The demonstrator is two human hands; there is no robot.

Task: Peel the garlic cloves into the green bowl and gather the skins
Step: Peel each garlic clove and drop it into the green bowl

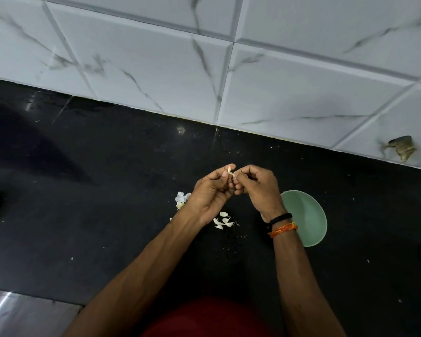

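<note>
Nearest the lens: red fabric garment at the bottom edge, two bare forearms extending forward from it over the black polished stone countertop.

Left hand — raised above the counter, fingers curled, thumb and forefinger pinching a small pale garlic clove with skin partly lifted. Right hand — directly beside the left, fingertips touching the same clove, curled and pinching its papery skin. Both grips narrow, closed on the clove. Black band and orange thread bracelet on the right wrist.

Round pale green bowl on the counter just right of the right wrist, partly hidden by it; contents of the visible part not discernible.

Small cluster of white unpeeled garlic cloves on the counter below and between the hands. White papery skins and garlic remnant just left of the left hand, partly hidden behind it.

White marble-pattern tiled wall behind the counter; damaged patch in a tile at far right. Steel surface at lower left.
</note>
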